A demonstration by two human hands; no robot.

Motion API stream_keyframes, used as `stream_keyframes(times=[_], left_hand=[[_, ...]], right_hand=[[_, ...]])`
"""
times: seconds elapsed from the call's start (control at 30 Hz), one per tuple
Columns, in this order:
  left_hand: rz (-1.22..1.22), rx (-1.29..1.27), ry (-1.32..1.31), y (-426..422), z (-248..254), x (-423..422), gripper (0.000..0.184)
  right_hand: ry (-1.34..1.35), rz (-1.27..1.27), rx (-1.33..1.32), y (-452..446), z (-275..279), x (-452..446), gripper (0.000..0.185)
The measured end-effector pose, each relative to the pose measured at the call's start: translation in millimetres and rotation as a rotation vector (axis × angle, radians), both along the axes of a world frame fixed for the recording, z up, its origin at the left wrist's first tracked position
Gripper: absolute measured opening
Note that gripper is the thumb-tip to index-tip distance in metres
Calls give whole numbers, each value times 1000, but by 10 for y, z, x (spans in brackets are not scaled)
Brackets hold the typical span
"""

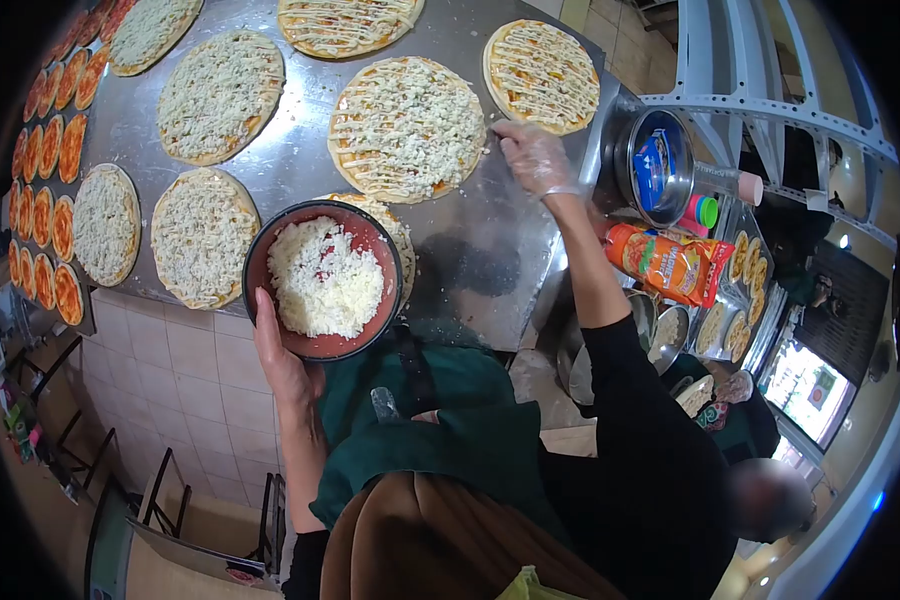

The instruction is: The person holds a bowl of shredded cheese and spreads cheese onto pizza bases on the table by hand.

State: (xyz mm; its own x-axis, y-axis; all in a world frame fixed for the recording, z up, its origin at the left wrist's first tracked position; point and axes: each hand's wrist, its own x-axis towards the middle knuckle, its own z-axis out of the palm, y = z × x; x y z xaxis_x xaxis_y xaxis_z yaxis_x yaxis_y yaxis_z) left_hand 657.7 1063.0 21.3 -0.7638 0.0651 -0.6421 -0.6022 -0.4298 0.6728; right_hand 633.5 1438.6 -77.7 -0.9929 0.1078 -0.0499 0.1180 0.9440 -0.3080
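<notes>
My left hand (282, 352) holds the rim and side of a reddish-brown bowl (262, 262) with a dark rim. White crumbled cheese (325, 280) fills much of it. Under the bowl, a pizza (402, 240) is partly hidden. My right hand (533, 158), in a clear plastic glove, is closed beside the right edge of a large pizza (407, 130) covered with sauce lines and crumbled cheese. What its fingers hold, if anything, is too small to make out. Just above that hand lies a pizza (542, 76) with sauce lines and no crumbled cheese.
More cheese-topped pizzas (220, 97) lie on the metal table (460, 225). Small red-topped rounds (70, 148) stand at the far left. On the right are a metal bowl (625, 165) with a blue packet, an orange bag (665, 262), a metal rack (750, 108) and another person (755, 430).
</notes>
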Motion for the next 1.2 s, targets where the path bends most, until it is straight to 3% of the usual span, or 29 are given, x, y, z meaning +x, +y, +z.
stream_keyframes(times=[0.1,0.17,0.23,0.43,0.83,0.93,1.13,1.2], left_hand=[[-7,-19,9,44,14,-18,57],[-5,-26,18,58,30,-30,57],[-5,-28,20,67,39,-31,57],[-6,-18,6,63,18,-23,55],[2,-1,21,-20,9,35,54],[19,10,22,-39,-1,56,54],[44,34,17,-51,24,74,54],[45,24,20,-41,19,77,54]], right_hand=[[286,-46,-164,-134,-378,188,20],[91,-159,-373,-238,-343,363,23],[100,-133,-173,-426,-282,507,28],[117,-254,-229,-820,-173,628,27],[118,-198,-232,-825,-197,560,15],[50,-237,-263,-847,-146,530,16],[-107,-462,-571,-792,97,347,19],[-22,-404,-511,-844,340,156,21]])
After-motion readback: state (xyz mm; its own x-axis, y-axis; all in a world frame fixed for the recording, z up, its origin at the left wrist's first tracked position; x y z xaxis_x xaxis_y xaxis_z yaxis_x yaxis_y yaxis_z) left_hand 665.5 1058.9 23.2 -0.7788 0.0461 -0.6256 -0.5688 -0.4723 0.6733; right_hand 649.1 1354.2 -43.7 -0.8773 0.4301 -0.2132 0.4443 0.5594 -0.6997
